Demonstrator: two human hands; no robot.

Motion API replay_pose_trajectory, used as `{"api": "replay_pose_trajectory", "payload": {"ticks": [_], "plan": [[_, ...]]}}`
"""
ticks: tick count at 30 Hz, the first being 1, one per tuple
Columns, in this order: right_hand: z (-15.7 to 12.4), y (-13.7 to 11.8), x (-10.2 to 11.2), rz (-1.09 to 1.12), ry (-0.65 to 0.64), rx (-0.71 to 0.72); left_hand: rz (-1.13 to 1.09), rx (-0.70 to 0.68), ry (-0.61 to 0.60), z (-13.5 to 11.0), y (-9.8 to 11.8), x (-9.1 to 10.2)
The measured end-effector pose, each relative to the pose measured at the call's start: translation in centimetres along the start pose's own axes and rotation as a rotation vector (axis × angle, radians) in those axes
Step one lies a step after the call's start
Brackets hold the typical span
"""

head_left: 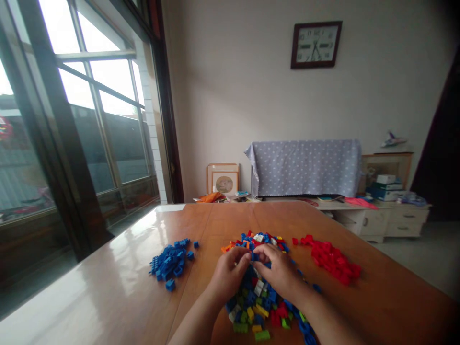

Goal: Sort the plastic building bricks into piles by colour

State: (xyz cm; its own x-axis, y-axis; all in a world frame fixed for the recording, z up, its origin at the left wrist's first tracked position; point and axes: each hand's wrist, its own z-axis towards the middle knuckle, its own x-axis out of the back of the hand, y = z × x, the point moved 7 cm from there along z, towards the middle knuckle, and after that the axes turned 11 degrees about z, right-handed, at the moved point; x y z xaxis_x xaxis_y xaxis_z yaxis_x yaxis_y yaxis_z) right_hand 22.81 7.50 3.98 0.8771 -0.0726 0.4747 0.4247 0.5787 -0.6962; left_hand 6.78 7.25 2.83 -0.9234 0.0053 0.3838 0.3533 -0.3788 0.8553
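Both hands meet above a mixed pile of toy building bricks (259, 287) in blue, red, yellow, green, white and orange. Between the fingertips is a small blue brick (255, 256). My left hand (230, 269) pinches it from the left with thumb and forefinger. From the right, the fingers of my right hand (276, 268) close on the same blue piece. The hands cover part of the mixed pile. A heap of blue bricks (171, 261) lies to the left, and a heap of red bricks (332, 258) to the right.
The heaps rest on a glossy brown wooden table (125, 287). Beyond its far edge stands a low white cabinet (377, 223), with a cloth-covered object (305, 167) on top. Windows (100, 105) line the left side, and a clock (316, 44) hangs on the wall.
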Motion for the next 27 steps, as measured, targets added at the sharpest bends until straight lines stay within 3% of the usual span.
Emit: {"api": "replay_pose_trajectory", "payload": {"ticks": [4, 7, 9, 18, 27], "plan": [[-0.5, -1.7, -1.3, 0.023, -0.047, 0.076, -0.062, 0.035, -0.089, -0.3, -0.1, -1.2], [-0.7, -1.5, -1.5, 0.048, -0.045, 0.073, -0.205, 0.104, -0.056, 0.2, -1.1, -0.9], [-0.7, -0.8, -1.2, 0.054, -0.021, 0.046, -0.285, 0.171, 0.026, 0.6, -2.2, 0.1], [-0.2, 2.1, 1.7, 0.064, 0.173, -0.044, -0.89, 0.609, 0.63, 0.2, -9.5, 7.8], [0.1, 2.7, 2.3, 0.058, 0.194, -0.045, -0.997, 0.64, 0.751, 0.0, -11.7, 10.4]]}}
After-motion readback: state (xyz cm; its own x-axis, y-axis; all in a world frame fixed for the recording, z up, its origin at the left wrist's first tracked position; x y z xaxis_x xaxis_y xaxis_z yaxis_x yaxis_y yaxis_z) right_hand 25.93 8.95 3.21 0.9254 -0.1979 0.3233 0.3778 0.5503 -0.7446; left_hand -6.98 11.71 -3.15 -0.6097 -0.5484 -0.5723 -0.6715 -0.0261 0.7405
